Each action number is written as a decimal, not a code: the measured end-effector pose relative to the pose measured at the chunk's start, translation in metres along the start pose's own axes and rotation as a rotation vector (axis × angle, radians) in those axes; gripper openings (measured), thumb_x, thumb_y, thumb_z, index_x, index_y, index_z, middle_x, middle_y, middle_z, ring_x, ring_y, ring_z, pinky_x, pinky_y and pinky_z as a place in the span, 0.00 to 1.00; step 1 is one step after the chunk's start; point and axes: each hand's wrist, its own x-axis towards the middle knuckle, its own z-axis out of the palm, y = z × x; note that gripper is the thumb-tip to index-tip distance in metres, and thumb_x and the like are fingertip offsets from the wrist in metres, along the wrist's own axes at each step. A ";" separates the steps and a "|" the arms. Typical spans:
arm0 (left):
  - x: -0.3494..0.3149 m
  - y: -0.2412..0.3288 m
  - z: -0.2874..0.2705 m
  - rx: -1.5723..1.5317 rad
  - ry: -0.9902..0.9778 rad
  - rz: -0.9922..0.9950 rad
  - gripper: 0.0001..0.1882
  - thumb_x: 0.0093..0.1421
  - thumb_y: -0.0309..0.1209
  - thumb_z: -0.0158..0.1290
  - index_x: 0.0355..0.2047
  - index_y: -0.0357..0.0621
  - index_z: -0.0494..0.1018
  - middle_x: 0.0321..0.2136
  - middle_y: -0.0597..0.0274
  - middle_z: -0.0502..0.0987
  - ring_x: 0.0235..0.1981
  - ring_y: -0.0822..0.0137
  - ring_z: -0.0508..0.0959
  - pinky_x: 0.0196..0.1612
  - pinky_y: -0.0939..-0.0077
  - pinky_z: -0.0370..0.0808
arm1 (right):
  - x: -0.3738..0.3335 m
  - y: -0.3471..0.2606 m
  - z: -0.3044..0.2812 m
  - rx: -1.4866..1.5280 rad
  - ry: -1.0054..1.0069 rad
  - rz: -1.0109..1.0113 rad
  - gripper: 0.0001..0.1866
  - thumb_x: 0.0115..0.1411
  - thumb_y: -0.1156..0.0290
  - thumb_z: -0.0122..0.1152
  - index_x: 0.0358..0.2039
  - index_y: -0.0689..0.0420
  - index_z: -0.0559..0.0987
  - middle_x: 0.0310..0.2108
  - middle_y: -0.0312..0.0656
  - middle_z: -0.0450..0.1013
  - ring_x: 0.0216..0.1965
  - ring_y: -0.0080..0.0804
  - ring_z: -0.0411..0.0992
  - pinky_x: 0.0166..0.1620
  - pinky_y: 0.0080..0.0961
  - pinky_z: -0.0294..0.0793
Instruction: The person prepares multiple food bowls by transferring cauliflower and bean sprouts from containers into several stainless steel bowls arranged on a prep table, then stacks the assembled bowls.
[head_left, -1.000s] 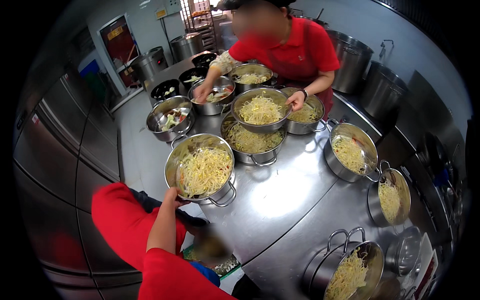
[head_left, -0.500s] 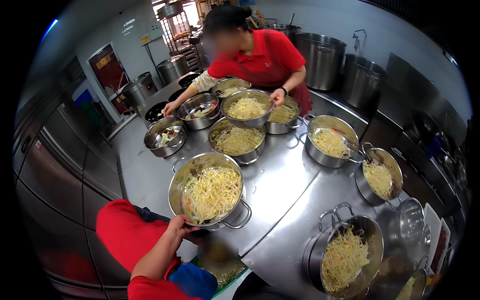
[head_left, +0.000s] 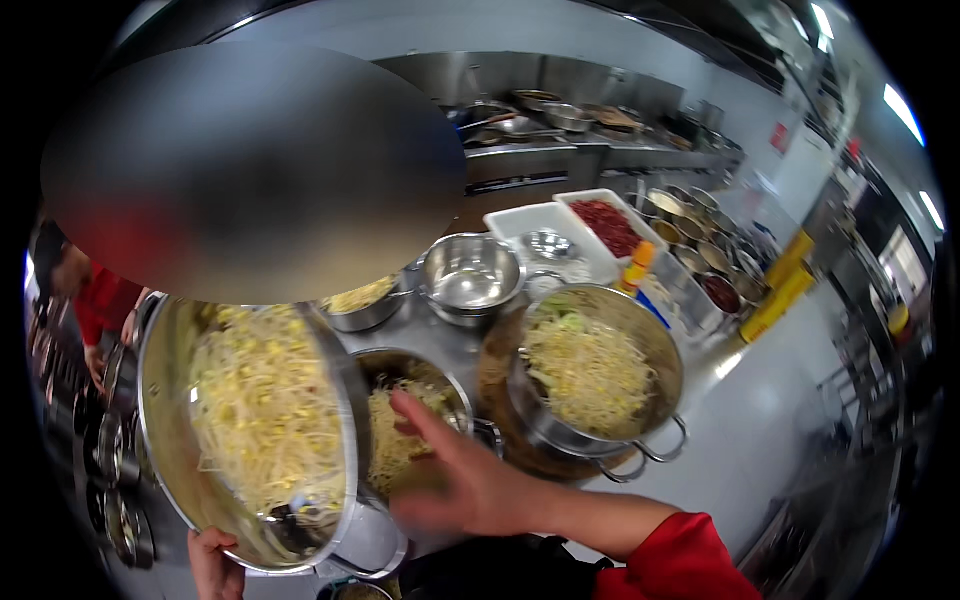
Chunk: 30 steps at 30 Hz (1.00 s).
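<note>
My left hand [head_left: 214, 565] grips the lower rim of a large steel pot [head_left: 165, 430], tilted toward me. Soybean sprouts [head_left: 265, 390] fill much of it, with something dark near the lower edge. To its right is my right hand [head_left: 465, 485], blurred, its fingers apart and nothing in it. Behind that hand stands a second steel pot [head_left: 458, 395] of sprouts, partly hidden by the hand and the tilted pot. Further right, a third two-handled pot [head_left: 665, 375] with sprouts and a bit of green rests on a round wooden board [head_left: 497, 350].
Empty steel bowls [head_left: 470, 275] sit behind the pots. Beyond are a white tray [head_left: 505, 222], a tray of red meat [head_left: 605, 225], an orange-capped bottle [head_left: 640, 262] and several seasoning containers [head_left: 700, 240]. A person in red [head_left: 100, 305] stands far left. A blurred patch hides the upper left.
The view has swung right, toward the wooden board and trays. A pot of sprouts now fills the left foreground, tilted in my left hand. My right hand has come into view, reaching left.
</note>
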 end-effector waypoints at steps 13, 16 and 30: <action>-0.042 -0.060 0.327 0.355 -0.857 -0.433 0.15 0.53 0.22 0.44 0.42 0.32 0.64 0.35 0.55 0.69 0.34 0.61 0.75 0.39 0.63 0.79 | -0.166 0.013 -0.206 0.087 0.984 0.146 0.30 0.39 0.84 0.49 0.49 0.63 0.68 0.31 0.36 0.69 0.29 0.21 0.65 0.31 0.15 0.63; -0.051 -0.082 0.354 0.400 -0.861 -0.480 0.15 0.53 0.22 0.44 0.41 0.32 0.65 0.36 0.54 0.70 0.34 0.61 0.75 0.39 0.64 0.79 | -0.188 0.042 -0.234 0.195 0.983 0.169 0.27 0.40 0.84 0.48 0.46 0.63 0.70 0.26 0.35 0.68 0.23 0.19 0.63 0.26 0.13 0.60; -0.049 -0.126 0.380 0.501 -0.761 -0.536 0.14 0.53 0.26 0.46 0.40 0.32 0.66 0.33 0.56 0.70 0.34 0.63 0.74 0.40 0.67 0.78 | -0.191 0.083 -0.266 0.199 0.961 0.305 0.25 0.40 0.81 0.49 0.44 0.61 0.72 0.24 0.31 0.66 0.23 0.16 0.60 0.26 0.13 0.57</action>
